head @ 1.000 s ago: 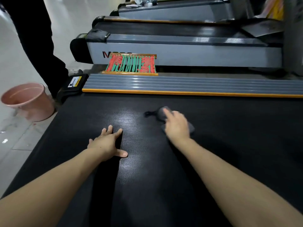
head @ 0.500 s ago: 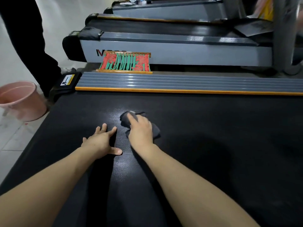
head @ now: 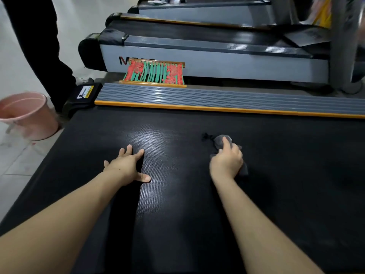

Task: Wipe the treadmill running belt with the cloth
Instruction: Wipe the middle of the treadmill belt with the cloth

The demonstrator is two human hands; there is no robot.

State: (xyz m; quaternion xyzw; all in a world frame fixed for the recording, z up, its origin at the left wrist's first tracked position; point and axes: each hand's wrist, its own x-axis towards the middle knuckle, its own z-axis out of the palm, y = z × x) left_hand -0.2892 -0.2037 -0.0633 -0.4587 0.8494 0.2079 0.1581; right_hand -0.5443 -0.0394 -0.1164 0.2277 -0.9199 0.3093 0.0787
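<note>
Cloth (head: 221,142): bunched under right hand (head: 227,162), which presses it onto belt (head: 177,214); left hand (head: 126,165) flat, fingers spread, well apart leftward; unwiped belt extends rightward.

Most of the cloth (head: 221,142) was covered by the right hand (head: 227,163). The pink bucket (head: 27,117) was cut off at the left edge. The standing person (head: 37,46) was cropped above the legs. Lettering on the neighbouring treadmill (head: 217,64) was partly hidden behind a red-and-green rack (head: 156,74).
</note>
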